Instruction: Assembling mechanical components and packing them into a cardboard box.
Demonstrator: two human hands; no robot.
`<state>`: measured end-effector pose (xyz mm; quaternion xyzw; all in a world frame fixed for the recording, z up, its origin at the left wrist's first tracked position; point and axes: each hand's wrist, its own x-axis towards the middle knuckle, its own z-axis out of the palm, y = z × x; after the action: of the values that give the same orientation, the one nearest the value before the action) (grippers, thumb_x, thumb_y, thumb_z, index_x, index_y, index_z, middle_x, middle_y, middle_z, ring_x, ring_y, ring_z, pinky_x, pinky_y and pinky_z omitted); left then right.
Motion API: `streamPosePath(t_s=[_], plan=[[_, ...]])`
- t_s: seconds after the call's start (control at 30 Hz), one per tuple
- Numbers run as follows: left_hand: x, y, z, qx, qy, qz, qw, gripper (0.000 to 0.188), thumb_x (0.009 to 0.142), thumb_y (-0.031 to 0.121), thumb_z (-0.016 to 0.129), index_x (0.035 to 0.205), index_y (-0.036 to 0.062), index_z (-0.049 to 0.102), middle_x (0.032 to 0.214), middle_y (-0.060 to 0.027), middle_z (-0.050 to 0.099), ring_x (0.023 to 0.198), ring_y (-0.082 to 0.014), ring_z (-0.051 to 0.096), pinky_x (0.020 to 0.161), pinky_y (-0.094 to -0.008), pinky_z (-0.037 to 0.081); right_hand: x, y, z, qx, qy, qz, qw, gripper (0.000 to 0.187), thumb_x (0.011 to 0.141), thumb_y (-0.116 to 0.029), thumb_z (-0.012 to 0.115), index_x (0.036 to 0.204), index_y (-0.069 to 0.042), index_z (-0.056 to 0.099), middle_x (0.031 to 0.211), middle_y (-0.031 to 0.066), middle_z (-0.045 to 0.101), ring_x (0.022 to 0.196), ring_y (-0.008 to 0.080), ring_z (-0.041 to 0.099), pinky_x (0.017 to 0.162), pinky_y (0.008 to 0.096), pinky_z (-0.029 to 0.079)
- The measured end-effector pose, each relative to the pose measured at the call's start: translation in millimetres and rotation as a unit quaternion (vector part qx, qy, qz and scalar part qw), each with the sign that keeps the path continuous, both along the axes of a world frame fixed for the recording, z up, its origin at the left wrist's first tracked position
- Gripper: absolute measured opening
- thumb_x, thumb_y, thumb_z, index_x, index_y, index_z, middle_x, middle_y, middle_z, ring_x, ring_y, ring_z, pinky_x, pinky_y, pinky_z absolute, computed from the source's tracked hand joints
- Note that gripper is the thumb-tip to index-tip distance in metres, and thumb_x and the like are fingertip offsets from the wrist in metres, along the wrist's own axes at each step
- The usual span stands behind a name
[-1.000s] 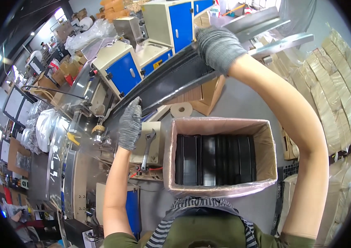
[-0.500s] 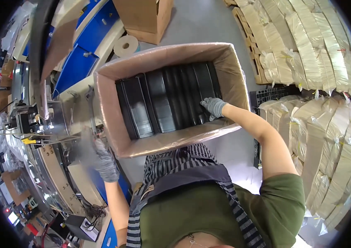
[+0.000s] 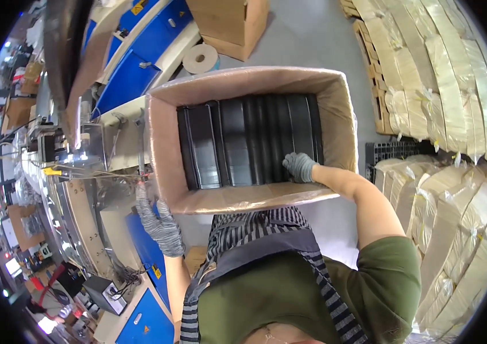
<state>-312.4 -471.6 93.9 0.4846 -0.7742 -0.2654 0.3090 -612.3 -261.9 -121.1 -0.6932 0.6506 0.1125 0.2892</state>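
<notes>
A lined cardboard box (image 3: 170, 196) stands in front of me, its inside covered with shiny film. Black, glossy plastic pieces (image 3: 235, 140) lie side by side in it, with ridges and folds. My right hand (image 3: 299, 167), in a grey knit glove, reaches inside over the near right of these pieces. Its fingers are curled in, and whatever they may hold is hidden. My left hand (image 3: 162, 226), gloved the same way, is by the box's near left corner. Its fingers stretch apart along the outside; whether they touch the wall I cannot tell.
Machinery with blue panels (image 3: 126, 83) runs along my left. A paper roll (image 3: 201, 58) and a tall cardboard box (image 3: 229, 26) stand beyond the lined box. At right are film-wrapped stacks of flat, pale material (image 3: 427, 74), a wooden pallet (image 3: 376, 86) and a black plastic crate (image 3: 392, 150).
My left hand, blurred before, has come up to the box's near left corner with its fingers apart. The right hand's fingers have curled in more. The whole view has shifted slightly.
</notes>
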Motion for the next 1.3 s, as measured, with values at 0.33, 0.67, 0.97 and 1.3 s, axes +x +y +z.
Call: streamPosePath(t_s=[0.33, 0.67, 0.97, 1.3], plan=[[-34, -15, 73, 0.44, 0.196, -0.317, 0.817, 0.07, 0.076, 0.01, 0.068, 0.136, 0.0117, 0.032, 0.133, -0.0057, 0.041, 0.112, -0.0194, 0.048, 0.096, -0.0323, 0.04, 49, -122, 311, -0.194, -0.291, -0.23, 0.908, 0.049, 0.073, -0.033, 0.066, 0.105, 0.001, 0.054, 0.094, 0.0169, 0.055, 0.087, 0.028, 0.057, 0.078, 0.0364, 0.046], [-119, -101, 305, 0.163, 0.332, -0.363, 0.855, 0.025, 0.081, 0.015, 0.062, 0.102, 0.0014, 0.062, 0.076, 0.0002, 0.058, 0.067, -0.006, 0.053, 0.06, -0.0207, 0.044, 36, -231, 535, -0.554, -0.302, -0.248, 0.735, 0.037, 0.075, -0.025, 0.07, 0.098, 0.001, 0.059, 0.075, 0.0159, 0.06, 0.072, 0.022, 0.059, 0.069, 0.033, 0.047], [-273, -232, 279, -0.05, -0.042, -0.277, 0.959, 0.037, 0.066, 0.032, 0.074, 0.078, -0.0021, 0.065, 0.074, -0.0185, 0.064, 0.071, -0.0305, 0.063, 0.066, -0.0354, 0.051, -38, -323, 554, -0.242, 0.403, -0.063, 0.88, 0.026, 0.072, -0.016, 0.063, 0.096, -0.007, 0.066, 0.093, 0.0151, 0.065, 0.086, 0.0256, 0.064, 0.079, 0.0338, 0.05], [-243, -216, 281, -0.274, -0.175, -0.23, 0.917, 0.032, 0.073, 0.029, 0.063, 0.082, -0.0013, 0.065, 0.083, -0.0247, 0.061, 0.081, -0.0366, 0.061, 0.072, -0.04, 0.05, -25, -333, 540, -0.103, 0.361, 0.005, 0.927, 0.027, 0.073, -0.029, 0.06, 0.09, -0.01, 0.069, 0.084, 0.0144, 0.065, 0.076, 0.0297, 0.062, 0.073, 0.0368, 0.047]])
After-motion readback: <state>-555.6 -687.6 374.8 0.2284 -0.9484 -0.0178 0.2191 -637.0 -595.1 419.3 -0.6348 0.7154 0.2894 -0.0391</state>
